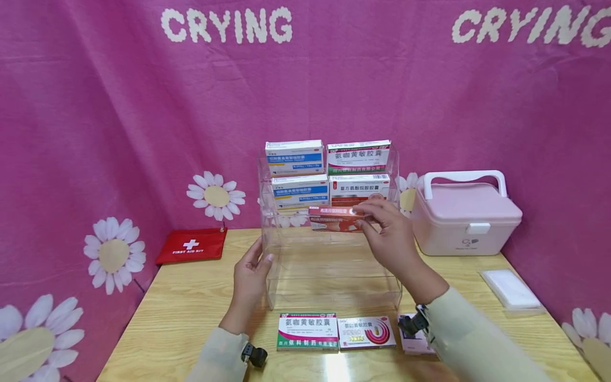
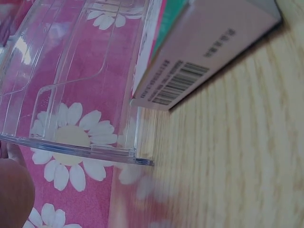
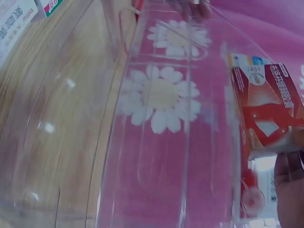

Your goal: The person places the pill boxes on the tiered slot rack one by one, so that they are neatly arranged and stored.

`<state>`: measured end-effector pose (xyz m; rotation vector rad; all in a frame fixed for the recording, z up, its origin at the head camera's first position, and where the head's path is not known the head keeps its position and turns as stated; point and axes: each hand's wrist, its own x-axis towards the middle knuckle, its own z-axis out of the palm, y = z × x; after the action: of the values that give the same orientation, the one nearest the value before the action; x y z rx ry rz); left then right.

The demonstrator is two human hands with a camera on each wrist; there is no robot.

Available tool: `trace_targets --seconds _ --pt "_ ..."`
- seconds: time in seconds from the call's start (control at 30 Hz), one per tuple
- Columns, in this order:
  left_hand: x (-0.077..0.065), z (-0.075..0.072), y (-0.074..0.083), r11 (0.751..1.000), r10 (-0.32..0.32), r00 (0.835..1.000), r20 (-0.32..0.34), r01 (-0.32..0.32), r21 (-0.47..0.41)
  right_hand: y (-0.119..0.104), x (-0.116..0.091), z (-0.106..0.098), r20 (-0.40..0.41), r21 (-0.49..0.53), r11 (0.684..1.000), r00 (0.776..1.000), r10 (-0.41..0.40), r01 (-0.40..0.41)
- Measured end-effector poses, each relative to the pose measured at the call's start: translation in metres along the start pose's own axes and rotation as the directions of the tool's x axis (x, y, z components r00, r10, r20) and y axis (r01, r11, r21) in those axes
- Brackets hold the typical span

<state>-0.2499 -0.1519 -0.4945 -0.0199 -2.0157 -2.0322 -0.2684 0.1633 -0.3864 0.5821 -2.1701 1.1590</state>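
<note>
A clear tiered display rack (image 1: pixel 329 268) stands on the table. My left hand (image 1: pixel 251 273) grips its left side edge, thumb toward the front; in the left wrist view the thumb (image 2: pixel 15 192) shows beside the clear panel. With thumb and fingers, my right hand (image 1: pixel 389 241) pinches the right end of a red medicine box (image 1: pixel 331 218) in front of the rack's middle tier. Above it, two blue-and-white medicine boxes (image 1: pixel 295 158) fill the left column. On the right, a green-and-white medicine box (image 1: pixel 359 158) sits over a white-and-red-brown medicine box (image 1: pixel 359 188).
Before the rack lie another green-and-white box (image 1: pixel 307 331), a white box with a pink arc (image 1: pixel 366 332) and a purple box (image 1: pixel 412 339) partly behind my right wrist. A pink case (image 1: pixel 468 217) stands right, near a white packet (image 1: pixel 512 289); a red first-aid pouch (image 1: pixel 192 245) lies left.
</note>
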Motion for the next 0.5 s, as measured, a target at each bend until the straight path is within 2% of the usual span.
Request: trace_targets --seconds 0.1,0.23,0.37,0.5 --pt "-0.001 0.0 0.001 1.0 -0.016 1.0 -0.004 0.016 0.012 -0.002 0.005 0.015 0.015 -0.057 0.998 0.999 -0.031 0.032" --pt "0.0 -0.001 0.0 1.0 -0.012 1.0 -0.007 0.012 0.015 -0.002 0.012 0.033 0.064 -0.058 0.997 0.997 -0.051 0.055" --pt "0.001 0.0 -0.001 1.0 0.01 1.0 -0.003 -0.01 -0.007 -0.004 0.017 0.046 0.125 -0.022 0.999 0.992 -0.02 0.023" --pt "0.0 0.0 -0.001 1.0 0.011 1.0 -0.001 -0.011 -0.011 -0.006 0.022 0.056 0.17 0.023 0.999 0.985 0.043 -0.048"
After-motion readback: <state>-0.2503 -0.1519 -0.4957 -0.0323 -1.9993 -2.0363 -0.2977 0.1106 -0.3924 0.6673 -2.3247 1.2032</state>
